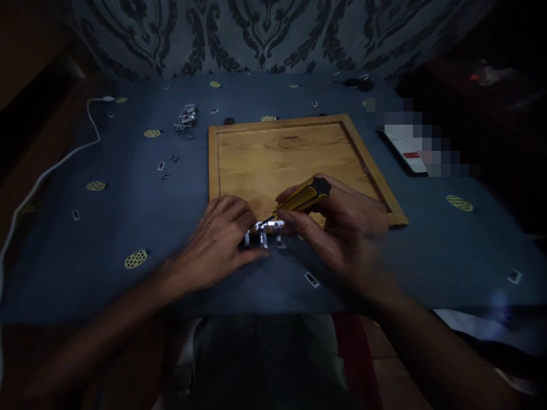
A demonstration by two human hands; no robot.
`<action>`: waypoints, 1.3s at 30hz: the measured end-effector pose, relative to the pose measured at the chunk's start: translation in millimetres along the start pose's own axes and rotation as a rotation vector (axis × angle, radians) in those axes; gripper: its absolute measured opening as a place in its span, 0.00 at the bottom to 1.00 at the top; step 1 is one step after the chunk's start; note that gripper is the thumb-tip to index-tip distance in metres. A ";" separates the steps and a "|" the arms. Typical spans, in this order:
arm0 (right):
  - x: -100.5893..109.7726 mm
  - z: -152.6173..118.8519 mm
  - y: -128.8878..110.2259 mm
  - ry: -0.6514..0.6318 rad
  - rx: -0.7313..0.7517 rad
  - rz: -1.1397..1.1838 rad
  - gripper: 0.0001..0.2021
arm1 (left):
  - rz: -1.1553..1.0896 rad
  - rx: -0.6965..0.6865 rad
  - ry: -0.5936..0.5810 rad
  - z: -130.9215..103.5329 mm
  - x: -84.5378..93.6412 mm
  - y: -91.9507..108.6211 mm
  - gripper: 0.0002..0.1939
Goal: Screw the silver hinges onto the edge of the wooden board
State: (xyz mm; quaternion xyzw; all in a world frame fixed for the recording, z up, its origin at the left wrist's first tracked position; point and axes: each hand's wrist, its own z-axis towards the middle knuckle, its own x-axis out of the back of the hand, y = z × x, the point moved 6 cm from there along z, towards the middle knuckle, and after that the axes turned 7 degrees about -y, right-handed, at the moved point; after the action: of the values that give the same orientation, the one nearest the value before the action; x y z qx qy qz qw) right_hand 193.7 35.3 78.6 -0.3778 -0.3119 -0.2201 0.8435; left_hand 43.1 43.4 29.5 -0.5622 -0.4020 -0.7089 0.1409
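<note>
A yellow-and-black screwdriver (301,196) is gripped in my right hand (348,239), its shaft slanting down to the left. Its tip meets a shiny metal hook strip (270,225) on the near edge of a framed wooden board (282,165). Several short prongs hang from the strip toward me. My left hand (224,239) holds the strip's left end against the board, fingers bent over the wood and thumb stretched below the prongs. Whether a screw sits under the tip is too small to tell.
Several small screws (166,176) lie to the left on the blue patterned tablecloth (128,222). Behind them is a pile of metal pieces (187,121). A white cable (55,165) runs along the left side. A phone (408,151), partly blurred, lies at right; dark keys-like items (361,83) lie behind.
</note>
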 end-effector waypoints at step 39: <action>19.2 -33.0 36.2 0.183 -0.288 0.279 0.05 | 0.024 0.002 0.062 -6.6 5.9 -6.9 0.24</action>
State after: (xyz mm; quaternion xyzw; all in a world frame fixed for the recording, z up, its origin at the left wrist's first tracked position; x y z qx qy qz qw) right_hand 241.2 29.4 56.7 -0.5125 -0.1442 -0.1767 0.8278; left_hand 32.2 44.4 31.8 -0.5446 -0.3912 -0.7239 0.1624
